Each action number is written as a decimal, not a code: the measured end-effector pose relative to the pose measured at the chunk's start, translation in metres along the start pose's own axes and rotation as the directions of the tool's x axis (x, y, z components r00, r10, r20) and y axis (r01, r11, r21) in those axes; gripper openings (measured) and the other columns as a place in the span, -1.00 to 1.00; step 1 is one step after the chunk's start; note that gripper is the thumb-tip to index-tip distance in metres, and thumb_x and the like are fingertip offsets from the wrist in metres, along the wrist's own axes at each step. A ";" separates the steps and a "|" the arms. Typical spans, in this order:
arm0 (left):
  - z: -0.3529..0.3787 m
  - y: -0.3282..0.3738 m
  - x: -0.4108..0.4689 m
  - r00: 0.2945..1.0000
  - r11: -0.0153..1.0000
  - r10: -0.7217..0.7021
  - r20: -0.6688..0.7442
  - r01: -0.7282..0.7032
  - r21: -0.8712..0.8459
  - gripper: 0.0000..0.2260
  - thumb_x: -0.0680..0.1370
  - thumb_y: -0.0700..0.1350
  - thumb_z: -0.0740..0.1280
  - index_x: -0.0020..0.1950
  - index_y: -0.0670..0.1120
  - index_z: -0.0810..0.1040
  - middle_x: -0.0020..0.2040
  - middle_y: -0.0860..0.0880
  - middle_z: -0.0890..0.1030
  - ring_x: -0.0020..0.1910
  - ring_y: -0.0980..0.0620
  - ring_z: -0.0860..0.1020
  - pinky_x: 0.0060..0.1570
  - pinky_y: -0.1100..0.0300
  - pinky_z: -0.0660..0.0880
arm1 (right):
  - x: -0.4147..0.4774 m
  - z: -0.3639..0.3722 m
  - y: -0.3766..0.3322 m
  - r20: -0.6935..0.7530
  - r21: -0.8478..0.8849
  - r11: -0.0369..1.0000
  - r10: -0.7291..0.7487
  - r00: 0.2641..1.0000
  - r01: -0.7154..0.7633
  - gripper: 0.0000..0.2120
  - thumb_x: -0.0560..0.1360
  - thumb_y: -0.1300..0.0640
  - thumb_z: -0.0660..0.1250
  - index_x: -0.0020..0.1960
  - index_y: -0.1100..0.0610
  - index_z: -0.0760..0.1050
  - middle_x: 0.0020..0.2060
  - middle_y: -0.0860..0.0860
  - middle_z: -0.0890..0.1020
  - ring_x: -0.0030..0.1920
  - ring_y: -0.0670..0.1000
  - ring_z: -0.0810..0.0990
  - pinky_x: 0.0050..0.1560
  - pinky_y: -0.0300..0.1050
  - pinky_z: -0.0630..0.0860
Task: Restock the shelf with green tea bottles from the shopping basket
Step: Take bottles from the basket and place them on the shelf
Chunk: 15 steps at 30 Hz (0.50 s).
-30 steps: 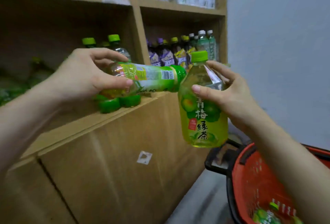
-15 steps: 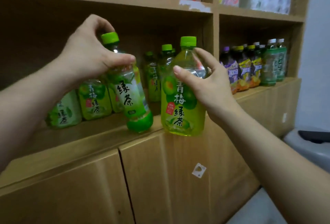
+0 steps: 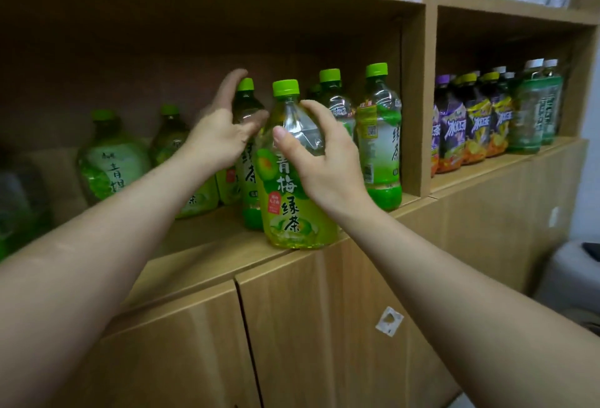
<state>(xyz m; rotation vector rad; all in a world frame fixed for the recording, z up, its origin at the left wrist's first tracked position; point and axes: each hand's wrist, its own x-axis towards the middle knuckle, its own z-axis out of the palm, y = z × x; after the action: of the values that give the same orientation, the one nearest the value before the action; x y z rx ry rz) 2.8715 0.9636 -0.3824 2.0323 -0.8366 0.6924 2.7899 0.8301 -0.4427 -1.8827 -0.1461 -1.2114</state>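
Wood shelf [image 3: 220,245] w/ green tea bottles [image 3: 378,147] (upright).

Bare forearms [image 3: 107,238], left hand [image 3: 216,139], right hand [image 3: 324,167].

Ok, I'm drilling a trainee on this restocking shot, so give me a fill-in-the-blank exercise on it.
The right hand grips a green tea bottle with a ____ cap.
That bottle stands ____ on the shelf.
The purple-capped bottle sits in the compartment to its ____.
Missing: green; upright; right.
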 end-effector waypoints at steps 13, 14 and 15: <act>0.002 0.017 -0.051 0.945 0.999 0.040 -0.325 -0.038 0.010 -0.71 0.57 -0.02 0.22 0.28 0.00 0.48 0.27 -0.05 0.49 0.23 0.00 0.47 0.19 0.26 0.39 | -0.027 -0.018 -0.005 0.133 -0.523 0.830 -0.143 0.981 0.192 -0.51 0.62 -0.04 0.07 0.52 0.08 0.17 0.44 0.09 0.31 0.42 0.09 0.26 0.33 0.06 0.33; 0.001 0.031 -0.059 0.916 0.991 0.131 -0.378 -0.133 0.021 -0.75 0.54 -0.12 0.25 0.21 -0.01 0.51 0.20 -0.05 0.51 0.16 0.02 0.50 0.07 0.38 0.40 | -0.034 -0.034 -0.007 0.166 -0.473 0.863 -0.111 0.980 0.178 -0.53 0.62 0.01 0.12 0.50 0.07 0.22 0.41 0.09 0.36 0.39 0.08 0.31 0.32 0.05 0.36; 0.000 0.049 -0.070 0.891 0.971 0.219 -0.399 -0.240 -0.003 -0.76 0.51 -0.20 0.25 0.14 -0.01 0.54 0.13 -0.05 0.53 0.08 0.03 0.54 -0.03 0.40 0.45 | -0.042 -0.056 -0.011 0.199 -0.408 0.900 -0.079 0.977 0.156 -0.58 0.60 0.06 0.16 0.46 0.07 0.31 0.33 0.07 0.44 0.32 0.05 0.39 0.29 0.05 0.40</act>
<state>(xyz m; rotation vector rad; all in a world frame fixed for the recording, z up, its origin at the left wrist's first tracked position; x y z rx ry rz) 2.7904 0.9630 -0.4090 1.6757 -0.8467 1.1591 2.7242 0.8106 -0.4605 -2.3931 -0.1003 -1.2251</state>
